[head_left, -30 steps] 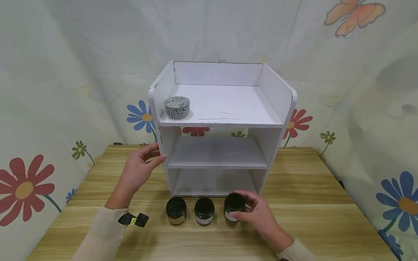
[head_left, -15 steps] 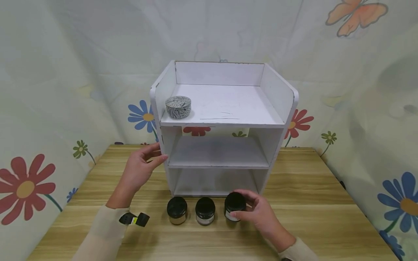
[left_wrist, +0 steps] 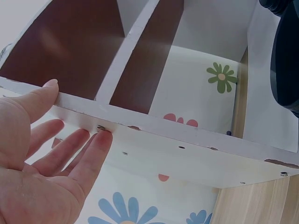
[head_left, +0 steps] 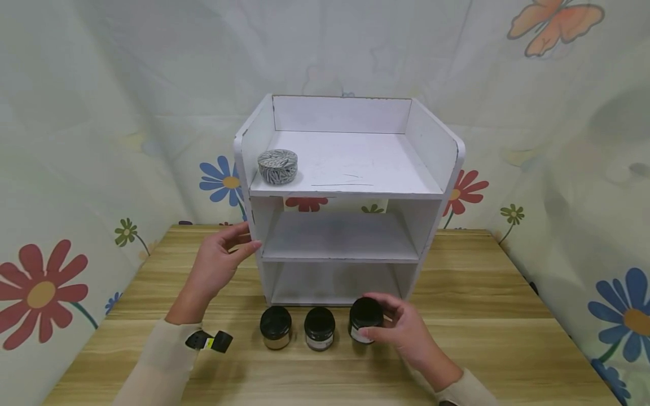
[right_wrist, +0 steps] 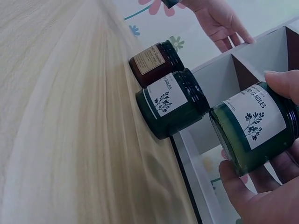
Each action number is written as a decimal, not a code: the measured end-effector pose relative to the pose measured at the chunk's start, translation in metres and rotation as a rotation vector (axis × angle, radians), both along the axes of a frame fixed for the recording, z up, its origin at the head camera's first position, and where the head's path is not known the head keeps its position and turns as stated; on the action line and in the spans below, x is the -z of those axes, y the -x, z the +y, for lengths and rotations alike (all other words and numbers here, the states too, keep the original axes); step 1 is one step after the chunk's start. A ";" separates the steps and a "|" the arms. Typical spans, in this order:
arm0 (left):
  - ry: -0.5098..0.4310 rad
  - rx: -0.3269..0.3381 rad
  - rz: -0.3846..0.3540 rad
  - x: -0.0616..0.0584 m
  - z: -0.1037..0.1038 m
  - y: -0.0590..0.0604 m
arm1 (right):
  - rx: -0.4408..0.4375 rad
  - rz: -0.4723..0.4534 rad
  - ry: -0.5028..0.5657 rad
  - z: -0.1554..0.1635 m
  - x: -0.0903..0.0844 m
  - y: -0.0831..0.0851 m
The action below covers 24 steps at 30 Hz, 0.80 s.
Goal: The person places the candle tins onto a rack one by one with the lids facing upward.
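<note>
Little has moved over the past second: our right hand still grips the green candle jar at the right end of the row, and our left hand still rests on the white shelf unit.

We see the right hand's grip clamped on the jar, thumb on one side and fingers curled round the other, just in front of the unit's lowest compartment. From the head view we cannot tell whether the jar stands on the desk or is just clear of it; in the right wrist view its white label with a leaf print faces the camera.

Our left hand's grip is apart: straight fingers lie flat against the unit's left side panel, with the thumb on its front edge at the height of the middle shelf.

Two more black-lidded jars stand on the desk to the left of the held one, a second green candle jar in the middle and a brown jar at the left end. On the top shelf, near its left front corner, sits a round patterned tin. Flower-printed cloth hangs behind the desk.
</note>
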<state>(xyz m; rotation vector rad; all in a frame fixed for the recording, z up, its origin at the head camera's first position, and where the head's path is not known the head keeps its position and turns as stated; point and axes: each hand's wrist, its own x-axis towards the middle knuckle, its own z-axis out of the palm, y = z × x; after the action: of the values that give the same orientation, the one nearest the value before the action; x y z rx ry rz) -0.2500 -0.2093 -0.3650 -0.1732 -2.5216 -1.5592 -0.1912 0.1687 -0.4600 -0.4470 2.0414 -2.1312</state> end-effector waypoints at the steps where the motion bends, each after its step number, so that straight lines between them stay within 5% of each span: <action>1: 0.002 -0.001 0.000 0.000 0.000 0.000 | -0.001 0.000 0.002 0.000 -0.001 0.000; 24: 0.019 0.002 0.005 0.002 -0.001 0.001 | -0.014 0.088 -0.031 0.007 -0.022 0.001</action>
<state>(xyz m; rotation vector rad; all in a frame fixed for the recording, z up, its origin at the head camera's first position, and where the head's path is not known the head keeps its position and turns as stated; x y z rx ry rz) -0.2511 -0.2102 -0.3667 -0.1822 -2.5336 -1.5342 -0.1924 0.1760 -0.4376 -0.5593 2.1078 -2.1044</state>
